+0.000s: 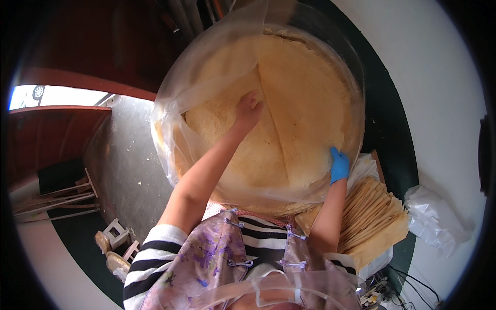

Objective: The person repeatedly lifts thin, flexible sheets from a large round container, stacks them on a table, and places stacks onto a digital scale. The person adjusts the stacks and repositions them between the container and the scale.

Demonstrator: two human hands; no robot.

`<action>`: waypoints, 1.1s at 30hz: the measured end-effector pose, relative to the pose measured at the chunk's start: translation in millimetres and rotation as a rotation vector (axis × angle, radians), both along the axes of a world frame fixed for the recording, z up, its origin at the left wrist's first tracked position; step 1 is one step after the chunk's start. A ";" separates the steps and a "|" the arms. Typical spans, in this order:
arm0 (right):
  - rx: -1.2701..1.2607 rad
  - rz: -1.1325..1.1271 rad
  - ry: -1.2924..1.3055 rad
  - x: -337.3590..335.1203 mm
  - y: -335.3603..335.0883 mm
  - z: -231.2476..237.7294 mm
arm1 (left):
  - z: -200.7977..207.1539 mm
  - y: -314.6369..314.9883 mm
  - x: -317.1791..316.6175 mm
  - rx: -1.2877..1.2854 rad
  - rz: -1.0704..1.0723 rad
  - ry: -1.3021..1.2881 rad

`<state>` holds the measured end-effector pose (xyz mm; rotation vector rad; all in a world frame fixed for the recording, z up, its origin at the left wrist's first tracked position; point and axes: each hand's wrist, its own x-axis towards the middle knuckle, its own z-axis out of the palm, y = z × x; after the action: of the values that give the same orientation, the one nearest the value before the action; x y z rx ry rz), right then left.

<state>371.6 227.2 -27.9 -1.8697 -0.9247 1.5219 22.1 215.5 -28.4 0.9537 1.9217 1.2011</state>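
Note:
A large round stack of thin tan flatbreads (315, 103) lies in front of me inside clear plastic sheeting (227, 44). On top, a straight edge runs down the middle, where one layer overlaps another. My bare left hand (249, 109) is over the stack just left of that edge, its fingers curled in; whether anything is pinched in them cannot be made out. At the stack's right rim, my right hand (339, 164), in a blue glove, closes on the flatbread's edge, thumb on top and some fingers hidden.
Folded flatbread sheets (374, 217) are piled at the right, beside a white plastic bag (434, 212). Cables (413, 284) lie at the lower right. A white stool (116, 232) and a wooden rack (62, 199) stand at the left, near a red door (57, 139).

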 end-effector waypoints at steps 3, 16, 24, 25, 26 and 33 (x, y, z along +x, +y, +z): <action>-0.036 0.011 -0.068 9.0 -11.6 -6.9 | -20.4 60.0 -5.5 -0.006 -0.047 -0.015; 0.553 0.598 -0.587 -114.9 -66.0 78.7 | 57.8 113.3 35.5 0.129 -0.122 -0.148; 0.637 0.555 -0.846 -137.2 -85.3 46.6 | 211.0 38.4 72.3 0.429 -0.202 -0.456; 0.598 0.571 -0.848 -134.0 -86.7 52.1 | 225.1 35.3 68.2 0.461 -0.213 -0.462; 0.726 0.505 -0.775 -131.2 -89.2 60.7 | 237.9 32.8 60.6 0.454 -0.229 -0.531; 0.573 0.396 -0.330 -97.5 -90.7 178.4 | 321.4 56.5 26.9 0.584 -0.404 -0.908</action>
<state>274.1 136.5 150.5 -1.5835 -1.7541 0.9898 49.1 272.0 293.0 0.7980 0.6465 1.5922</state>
